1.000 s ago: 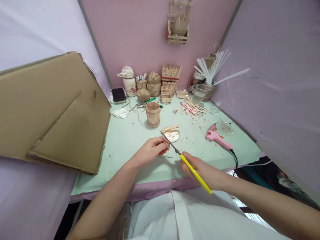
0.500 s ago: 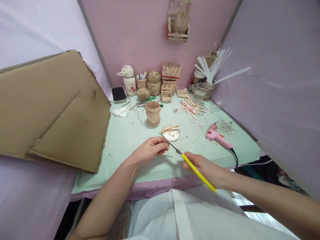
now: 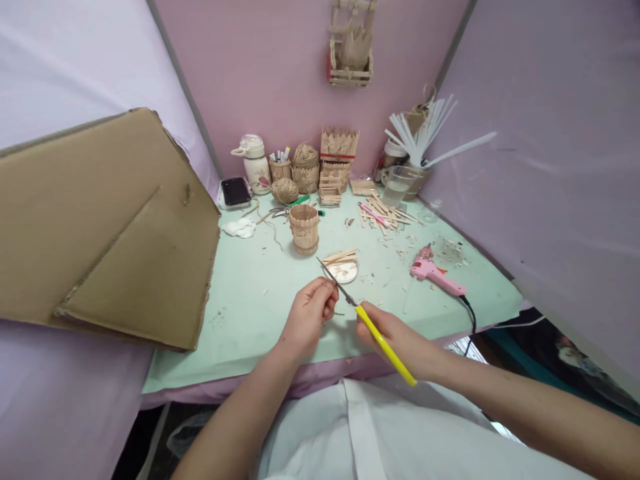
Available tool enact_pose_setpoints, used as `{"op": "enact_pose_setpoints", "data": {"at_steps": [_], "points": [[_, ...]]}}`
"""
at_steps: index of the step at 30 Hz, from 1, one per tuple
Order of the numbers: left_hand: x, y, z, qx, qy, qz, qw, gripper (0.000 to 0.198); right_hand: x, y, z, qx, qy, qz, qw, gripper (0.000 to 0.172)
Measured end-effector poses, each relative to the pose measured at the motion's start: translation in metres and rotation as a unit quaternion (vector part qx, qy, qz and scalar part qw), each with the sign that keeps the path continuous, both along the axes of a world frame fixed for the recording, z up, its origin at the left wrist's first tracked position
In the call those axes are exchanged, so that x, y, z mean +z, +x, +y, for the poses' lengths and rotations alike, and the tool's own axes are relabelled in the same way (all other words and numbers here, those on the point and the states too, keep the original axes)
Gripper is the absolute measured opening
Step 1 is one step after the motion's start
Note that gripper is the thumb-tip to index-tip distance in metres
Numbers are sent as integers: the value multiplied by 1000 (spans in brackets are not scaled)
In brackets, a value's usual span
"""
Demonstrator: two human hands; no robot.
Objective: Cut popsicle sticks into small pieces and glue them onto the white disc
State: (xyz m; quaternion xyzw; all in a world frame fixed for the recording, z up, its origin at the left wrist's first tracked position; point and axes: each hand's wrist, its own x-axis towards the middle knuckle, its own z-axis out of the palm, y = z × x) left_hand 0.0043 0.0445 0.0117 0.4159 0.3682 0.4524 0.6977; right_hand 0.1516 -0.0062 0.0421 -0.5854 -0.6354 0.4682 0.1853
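Note:
My right hand (image 3: 383,327) is closed around yellow-handled shears (image 3: 383,343). Their slim metal blades point up and to the left. My left hand (image 3: 314,310) is closed with the fingertips pinched right beside the blades; whatever it holds is too small or hidden to make out. Just beyond the blade tips, a small white dish (image 3: 345,271) carries several thin wooden sticks (image 3: 341,257) and bits. Behind it to the left, a small round barrel of wooden sticks (image 3: 305,230) stands upright on the table.
A pink glue gun (image 3: 437,277) with a black cord lies at right. A pile of wooden sticks (image 3: 383,215), a clear cup of water (image 3: 399,187) and twine balls (image 3: 285,191) sit farther back. A large cardboard board (image 3: 110,233) leans at left over the green tabletop (image 3: 240,333).
My left hand has turned more upright, its fingers curling in beside the blades. The shears and my right hand have shifted slightly left. The view has tilted a little.

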Motion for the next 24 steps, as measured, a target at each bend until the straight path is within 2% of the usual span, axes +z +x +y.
{"op": "enact_pose_setpoints", "data": {"at_steps": [4, 12, 17, 21, 24], "points": [[-1, -4, 1, -44, -9, -5, 999, 24, 6, 3, -1, 53, -18, 20, 998, 31], [-4, -10, 5, -99, -20, -12, 995, 24, 3, 12, -3, 48, -62, 30, 997, 36], [-1, -17, 10, -106, -1, 1, 994, 26, 4, 19, -10, 63, -99, 49, 992, 37], [2, -22, 11, -133, 4, 25, 991, 24, 7, 25, -8, 88, -81, 60, 991, 38], [2, -23, 10, -134, 3, 20, 991, 24, 9, 26, -5, 80, -53, 52, 994, 39]]}}
